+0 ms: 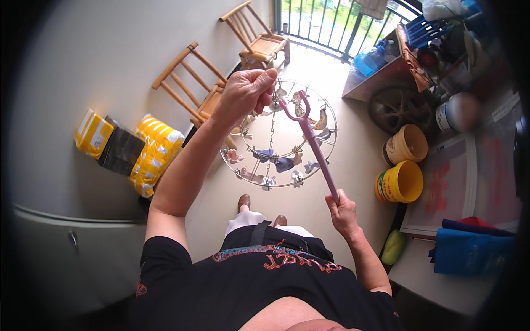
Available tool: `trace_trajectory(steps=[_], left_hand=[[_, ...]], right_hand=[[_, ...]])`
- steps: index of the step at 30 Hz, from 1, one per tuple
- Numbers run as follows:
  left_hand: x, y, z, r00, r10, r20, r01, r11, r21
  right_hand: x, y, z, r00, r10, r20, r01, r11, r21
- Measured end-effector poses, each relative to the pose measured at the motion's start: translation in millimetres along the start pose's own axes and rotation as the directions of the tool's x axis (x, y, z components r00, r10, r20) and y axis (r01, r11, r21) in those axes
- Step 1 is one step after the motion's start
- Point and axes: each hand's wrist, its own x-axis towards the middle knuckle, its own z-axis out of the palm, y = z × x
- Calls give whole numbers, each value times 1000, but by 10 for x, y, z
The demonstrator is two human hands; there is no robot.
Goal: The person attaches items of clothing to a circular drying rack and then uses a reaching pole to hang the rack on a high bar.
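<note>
My left hand (252,89) is raised, its fingers closed on the top of a round metal drying rack (334,145), which hangs below it by thin chains. Small garments are clipped round its two rings, among them dark blue socks (284,164), a white piece (297,177) and a pink piece (234,156). In my right hand (343,211) is the lower end of a pink forked clothes pole (321,159). The pole's fork points up and away, to the right of my left hand. The hook inside my left fist is hidden.
Two bamboo chairs (211,99) stand along the left wall, near yellow taped packages (155,153). A barred railing (331,25) is ahead. On the right are a loaded cart with a wheel (399,109), a yellow bucket (410,182), a beige bucket (414,142) and a framed panel (443,186).
</note>
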Motion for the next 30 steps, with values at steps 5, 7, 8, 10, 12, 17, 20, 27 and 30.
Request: trace_trajectory(steps=[5, 7, 8, 10, 12, 17, 20, 27, 30], left_hand=[[303, -3, 96, 996, 22, 84, -26, 999, 48], [413, -32, 99, 992, 44, 115, -44, 999, -4], [461, -61, 86, 991, 39, 129, -38, 999, -17], [527, -62, 83, 986, 28, 164, -32, 999, 24], [593, -91, 72, 979, 27, 204, -44, 996, 77], [748, -66, 60, 967, 23, 252, -59, 989, 134], [850, -41, -3, 962, 26, 270, -62, 990, 123], [1048, 56, -16, 956, 34, 292, -53, 997, 57], [1091, 99, -28, 963, 35, 266, -52, 997, 57]], right_hand=[[130, -36, -8, 994, 31, -102, -37, 998, -50], [167, -61, 7, 991, 47, -122, -56, 996, -72], [177, -74, 25, 989, 34, -143, -48, 994, -96], [220, -96, 31, 985, 27, -171, -50, 991, -127], [263, -129, 54, 979, 69, -192, -100, 982, -158], [409, -226, 119, 959, 25, -284, -79, 980, -180], [456, -294, 184, 941, -2, -339, -25, 997, -77], [590, -380, 282, 903, -28, -429, 41, 999, 20], [642, -377, 321, 890, -55, -453, 64, 998, 4]])
